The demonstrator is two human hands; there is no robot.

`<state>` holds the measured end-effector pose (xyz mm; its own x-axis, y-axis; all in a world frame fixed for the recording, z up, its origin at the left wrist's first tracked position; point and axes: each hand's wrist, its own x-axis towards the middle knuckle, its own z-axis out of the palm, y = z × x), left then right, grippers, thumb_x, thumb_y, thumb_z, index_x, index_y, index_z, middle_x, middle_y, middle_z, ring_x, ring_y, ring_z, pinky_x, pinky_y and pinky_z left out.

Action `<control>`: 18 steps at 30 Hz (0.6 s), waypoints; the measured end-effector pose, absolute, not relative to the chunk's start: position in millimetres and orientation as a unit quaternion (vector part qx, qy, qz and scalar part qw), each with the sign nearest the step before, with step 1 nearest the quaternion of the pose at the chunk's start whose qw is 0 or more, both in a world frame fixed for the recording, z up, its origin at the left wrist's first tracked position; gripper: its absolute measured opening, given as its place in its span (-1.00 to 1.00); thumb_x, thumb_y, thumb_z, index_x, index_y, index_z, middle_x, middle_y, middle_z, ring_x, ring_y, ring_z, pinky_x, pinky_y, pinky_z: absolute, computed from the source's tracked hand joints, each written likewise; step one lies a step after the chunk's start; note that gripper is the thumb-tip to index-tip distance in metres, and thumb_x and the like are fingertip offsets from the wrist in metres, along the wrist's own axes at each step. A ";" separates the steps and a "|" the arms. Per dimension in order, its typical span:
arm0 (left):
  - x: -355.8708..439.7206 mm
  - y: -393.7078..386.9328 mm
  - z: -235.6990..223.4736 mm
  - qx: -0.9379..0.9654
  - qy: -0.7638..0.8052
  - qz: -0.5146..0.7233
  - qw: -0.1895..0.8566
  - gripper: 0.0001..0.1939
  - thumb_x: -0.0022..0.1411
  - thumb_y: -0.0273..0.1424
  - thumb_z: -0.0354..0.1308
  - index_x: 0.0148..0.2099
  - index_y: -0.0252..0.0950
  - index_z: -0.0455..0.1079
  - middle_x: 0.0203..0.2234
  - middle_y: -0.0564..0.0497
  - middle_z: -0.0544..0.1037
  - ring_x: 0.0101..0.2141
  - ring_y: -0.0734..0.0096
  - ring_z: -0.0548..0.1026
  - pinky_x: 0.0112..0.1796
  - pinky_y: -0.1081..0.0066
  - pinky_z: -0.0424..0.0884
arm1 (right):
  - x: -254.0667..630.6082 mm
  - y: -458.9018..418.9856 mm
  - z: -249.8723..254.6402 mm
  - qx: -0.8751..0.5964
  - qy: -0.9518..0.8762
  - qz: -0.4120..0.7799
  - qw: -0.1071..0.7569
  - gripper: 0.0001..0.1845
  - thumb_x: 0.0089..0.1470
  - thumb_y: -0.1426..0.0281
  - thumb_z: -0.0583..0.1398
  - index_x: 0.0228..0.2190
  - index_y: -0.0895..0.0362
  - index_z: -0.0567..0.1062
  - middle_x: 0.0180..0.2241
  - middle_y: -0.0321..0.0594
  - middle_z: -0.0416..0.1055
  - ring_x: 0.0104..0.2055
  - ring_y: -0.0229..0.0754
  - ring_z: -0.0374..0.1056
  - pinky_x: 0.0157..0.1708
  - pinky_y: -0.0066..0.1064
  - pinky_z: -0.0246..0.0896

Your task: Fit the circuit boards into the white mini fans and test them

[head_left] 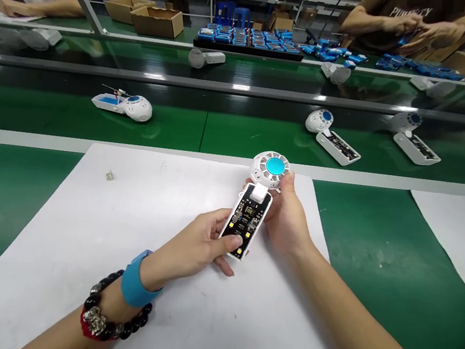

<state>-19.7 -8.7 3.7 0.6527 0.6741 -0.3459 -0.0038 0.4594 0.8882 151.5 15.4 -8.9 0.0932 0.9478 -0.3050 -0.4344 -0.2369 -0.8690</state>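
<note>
Both hands hold a white handheld fan (261,180) above the white sheet (91,270). Its round head has a blue centre, and its handle lies open with a black circuit board (249,213) showing. My left hand (203,241) grips the lower handle, thumb on the board near the yellow-white buttons. My right hand (288,217) is wrapped round the neck and head from the right, its thumb at the head's edge; most of its fingers are hidden behind the fan. A small pile of tiny metallic parts (109,175) lies on the sheet at the left.
On the green belt beyond lie open fans: one at left (129,105) with blue inside and loose wires, two at right (339,144). Farther back, more fans, a black tray (249,50) of blue parts and cardboard boxes (157,20). Two people sit opposite; one person's hands (416,33) hold something blue.
</note>
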 end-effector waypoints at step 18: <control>-10.1 -15.7 3.8 0.486 0.415 0.185 0.746 -0.48 0.22 -0.03 0.24 -0.01 -0.31 0.24 -0.19 -0.15 0.47 -0.23 0.17 0.58 -0.44 0.42 0.54 | 145.1 13.2 -2.8 -0.458 -0.237 0.641 0.568 -0.36 0.01 -0.20 0.20 -0.17 0.08 0.52 -0.23 -0.17 0.53 -0.26 -0.12 0.43 -0.27 -0.32 0.35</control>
